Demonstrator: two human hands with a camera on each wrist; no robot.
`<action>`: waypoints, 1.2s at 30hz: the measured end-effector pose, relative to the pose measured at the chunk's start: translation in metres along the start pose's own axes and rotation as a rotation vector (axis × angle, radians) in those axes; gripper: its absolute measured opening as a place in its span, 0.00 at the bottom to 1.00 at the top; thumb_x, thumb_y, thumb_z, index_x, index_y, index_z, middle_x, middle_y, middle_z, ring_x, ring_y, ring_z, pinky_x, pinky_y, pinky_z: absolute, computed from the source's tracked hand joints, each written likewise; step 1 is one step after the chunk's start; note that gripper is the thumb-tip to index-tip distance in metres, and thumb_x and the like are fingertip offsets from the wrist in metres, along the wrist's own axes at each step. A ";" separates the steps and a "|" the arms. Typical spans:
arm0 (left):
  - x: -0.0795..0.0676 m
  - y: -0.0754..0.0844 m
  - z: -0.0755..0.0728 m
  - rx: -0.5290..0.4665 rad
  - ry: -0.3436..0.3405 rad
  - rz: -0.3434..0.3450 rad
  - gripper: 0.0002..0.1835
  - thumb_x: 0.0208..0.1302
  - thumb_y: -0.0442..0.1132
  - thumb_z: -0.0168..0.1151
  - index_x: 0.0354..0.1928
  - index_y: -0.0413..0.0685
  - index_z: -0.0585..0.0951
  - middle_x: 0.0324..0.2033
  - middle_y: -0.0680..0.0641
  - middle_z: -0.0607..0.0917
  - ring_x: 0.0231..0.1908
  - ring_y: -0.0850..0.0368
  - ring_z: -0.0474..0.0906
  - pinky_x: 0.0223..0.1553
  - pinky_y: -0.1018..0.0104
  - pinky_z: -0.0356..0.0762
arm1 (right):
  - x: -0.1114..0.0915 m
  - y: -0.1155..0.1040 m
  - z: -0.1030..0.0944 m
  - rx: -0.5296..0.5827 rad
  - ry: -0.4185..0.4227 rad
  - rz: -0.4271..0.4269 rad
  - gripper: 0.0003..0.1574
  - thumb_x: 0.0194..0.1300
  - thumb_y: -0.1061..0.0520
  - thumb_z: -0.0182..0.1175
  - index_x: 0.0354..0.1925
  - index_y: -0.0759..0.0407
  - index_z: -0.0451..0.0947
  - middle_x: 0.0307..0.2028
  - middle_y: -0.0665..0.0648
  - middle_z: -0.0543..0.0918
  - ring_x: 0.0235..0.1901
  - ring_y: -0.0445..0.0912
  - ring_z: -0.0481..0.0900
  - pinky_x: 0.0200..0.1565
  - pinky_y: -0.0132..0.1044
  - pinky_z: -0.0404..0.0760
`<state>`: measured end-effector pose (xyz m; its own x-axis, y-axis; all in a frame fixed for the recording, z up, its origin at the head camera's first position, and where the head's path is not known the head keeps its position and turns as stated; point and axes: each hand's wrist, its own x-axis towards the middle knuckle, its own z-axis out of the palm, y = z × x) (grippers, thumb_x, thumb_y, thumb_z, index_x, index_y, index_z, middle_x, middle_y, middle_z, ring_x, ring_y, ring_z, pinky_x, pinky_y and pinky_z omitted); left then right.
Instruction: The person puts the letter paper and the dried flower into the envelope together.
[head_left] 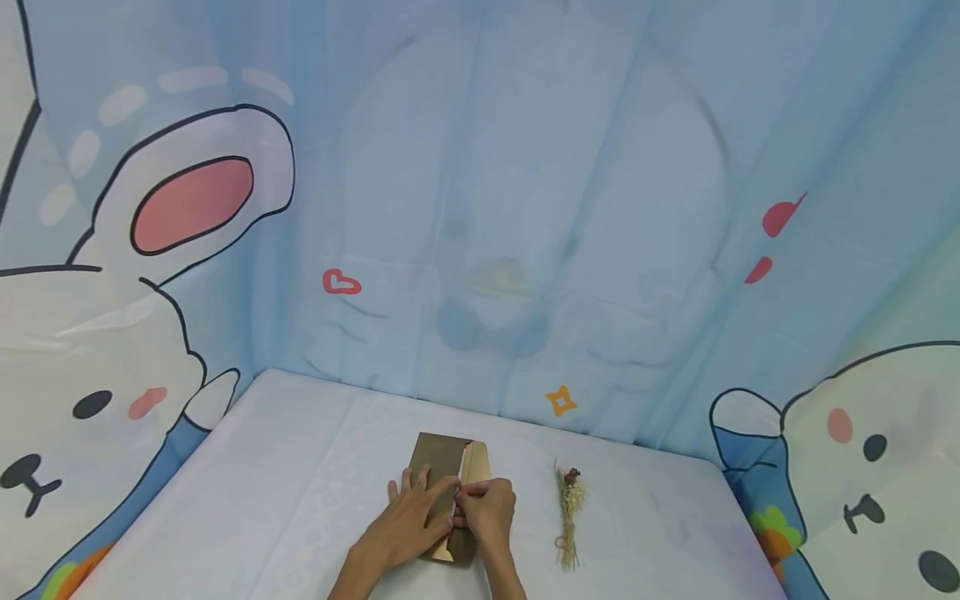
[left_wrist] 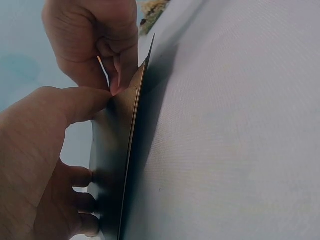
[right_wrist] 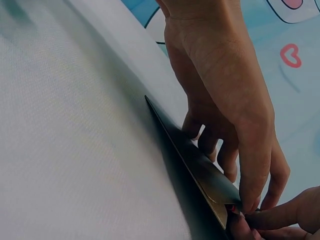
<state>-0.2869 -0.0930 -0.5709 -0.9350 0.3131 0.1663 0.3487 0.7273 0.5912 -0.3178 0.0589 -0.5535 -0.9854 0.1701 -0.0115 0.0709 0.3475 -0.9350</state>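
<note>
A gold-brown paper envelope [head_left: 438, 454] lies on the white table, its lighter flap [head_left: 477, 462] folded out to the right. Along the opening shows a narrow white edge with a little red [head_left: 466, 454]. My left hand [head_left: 405, 521] presses on the envelope with fingers spread and fairly straight, its thumb and index finger close to the opening. From the right, my right hand [head_left: 489, 510] pinches at that opening with thumb and fingertips, meeting the left fingertips. I cannot tell whether it pinches the white-edged piece or the envelope's paper. In the right wrist view, the envelope [right_wrist: 200, 170] is edge-on.
To the right of the envelope lies a small bundle of dried flowers [head_left: 570, 517] with a dark red bloom, its stems tied. Behind the white table [head_left: 637, 517] hangs a blue cloth backdrop [head_left: 495, 208] printed with cartoon animals.
</note>
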 end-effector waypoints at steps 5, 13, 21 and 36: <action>0.000 0.001 0.000 -0.015 -0.003 0.009 0.32 0.72 0.59 0.55 0.75 0.65 0.63 0.74 0.24 0.57 0.71 0.13 0.49 0.63 0.16 0.50 | -0.001 0.000 0.000 0.008 -0.003 -0.016 0.05 0.55 0.75 0.65 0.32 0.72 0.86 0.24 0.61 0.86 0.15 0.43 0.83 0.22 0.36 0.85; 0.000 0.002 -0.001 -0.014 -0.013 0.008 0.32 0.72 0.60 0.55 0.75 0.67 0.63 0.74 0.24 0.57 0.71 0.12 0.48 0.63 0.16 0.50 | -0.002 0.000 0.002 -0.016 0.020 -0.052 0.05 0.54 0.75 0.64 0.31 0.72 0.86 0.22 0.61 0.85 0.13 0.41 0.81 0.20 0.34 0.84; 0.002 0.002 -0.001 -0.013 -0.008 0.005 0.32 0.71 0.63 0.53 0.74 0.67 0.63 0.74 0.24 0.58 0.71 0.13 0.49 0.63 0.16 0.50 | -0.002 -0.002 0.003 -0.027 0.022 -0.033 0.05 0.55 0.74 0.65 0.32 0.72 0.85 0.24 0.61 0.86 0.14 0.41 0.81 0.20 0.32 0.83; 0.000 0.002 -0.003 -0.021 -0.014 -0.001 0.32 0.72 0.63 0.53 0.74 0.69 0.63 0.74 0.23 0.57 0.71 0.12 0.48 0.63 0.16 0.48 | -0.002 -0.001 0.005 -0.086 0.036 -0.060 0.06 0.52 0.73 0.66 0.31 0.68 0.87 0.23 0.58 0.86 0.18 0.41 0.81 0.21 0.31 0.82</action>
<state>-0.2869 -0.0932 -0.5677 -0.9343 0.3210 0.1552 0.3464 0.7144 0.6080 -0.3162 0.0540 -0.5543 -0.9821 0.1794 0.0581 0.0263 0.4354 -0.8999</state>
